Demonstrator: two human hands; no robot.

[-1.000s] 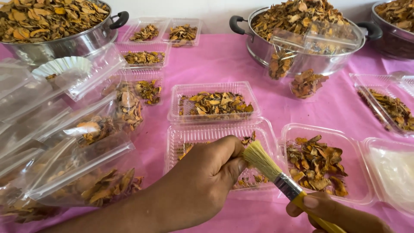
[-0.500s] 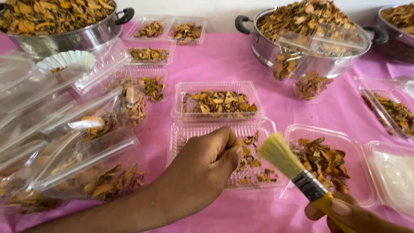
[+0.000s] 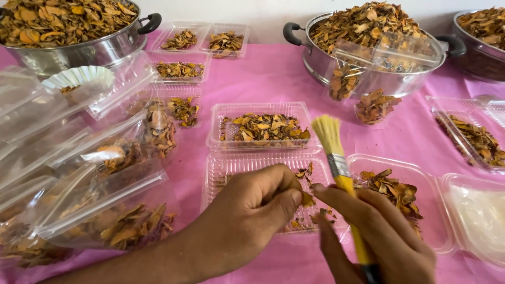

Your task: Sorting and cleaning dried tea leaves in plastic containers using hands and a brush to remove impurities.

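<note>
Single head view, looking steeply down, close over pink table (image 3: 273, 79), facing far wall.

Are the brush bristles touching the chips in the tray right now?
No, the brush points upward in the right hand, bristles clear above the tray.

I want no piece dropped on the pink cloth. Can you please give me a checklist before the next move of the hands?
1. Left hand pinches an orange dried piece: ok.
2. Piece is above the open clear tray: ok.
3. Right hand holds the yellow brush: ok.
4. Bristles point up, away from the piece: ok.
5. Right fingers meet the piece: cannot tell.
6. Pink cloth free of crumbs near the tray: cannot tell.
</note>
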